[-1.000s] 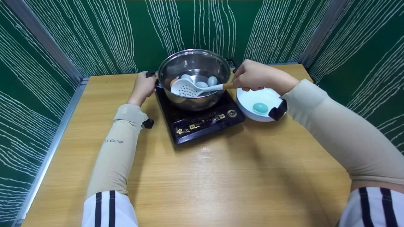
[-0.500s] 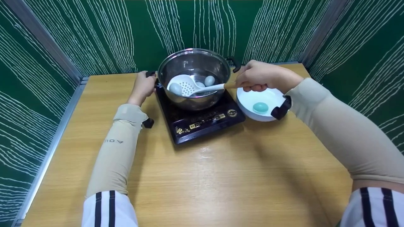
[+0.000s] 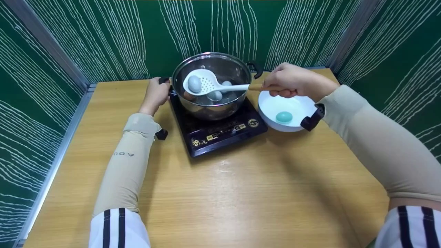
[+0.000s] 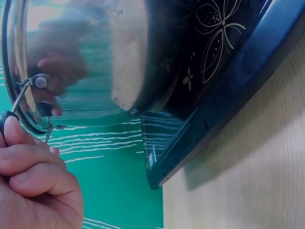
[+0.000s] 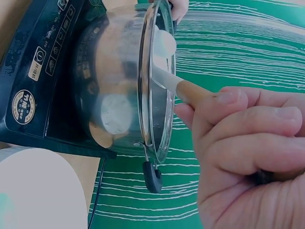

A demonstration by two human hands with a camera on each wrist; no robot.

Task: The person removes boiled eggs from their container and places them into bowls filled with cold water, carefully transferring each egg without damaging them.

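My left hand grips the black left handle of a steel pot. In the left wrist view its fingers curl at that handle. My right hand holds the wooden handle of a white slotted spoon. On the spoon's bowl lies a pale bluish egg, over the pot's opening. Below, in the pot, are pale eggs and a brown egg, partly hidden by the spoon. In the right wrist view, the right fingers wrap the handle.
The pot stands on a black induction cooker. Right of it, a white bowl holds one teal egg. Both rest on a wooden table, with green white-streaked walls behind and at the sides.
The slotted spoon has scooped up a pale egg and risen from low in the pot. The right hand has moved slightly right and up. The left hand stays on the pot handle.
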